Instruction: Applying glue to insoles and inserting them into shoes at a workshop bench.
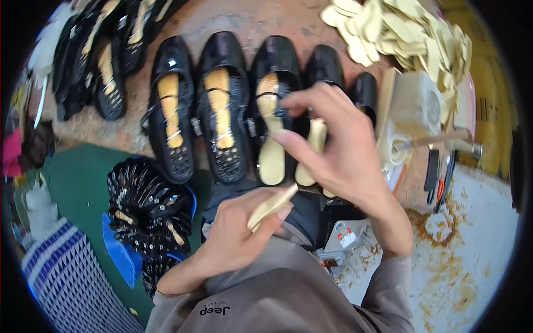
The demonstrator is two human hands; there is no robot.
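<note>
My left hand (236, 233) grips a cream insole (272, 205) low in the middle of the view. Above it, my right hand (338, 150) hovers with fingers spread, its fingertips resting on an insole (272, 158) that sticks out of a glossy black shoe (276, 61). That shoe belongs to a row of black strapped shoes (222, 105) lying side by side on the brown surface. A second insole (311, 158) pokes out of the neighbouring shoe, partly hidden by my right hand.
More black shoes (105, 61) lie at the upper left. A pile of black shoes (147, 208) sits on blue plastic at the lower left. Loose cream insoles (405, 33) are heaped at the upper right. A glue pot with a brush (427, 139) stands to the right.
</note>
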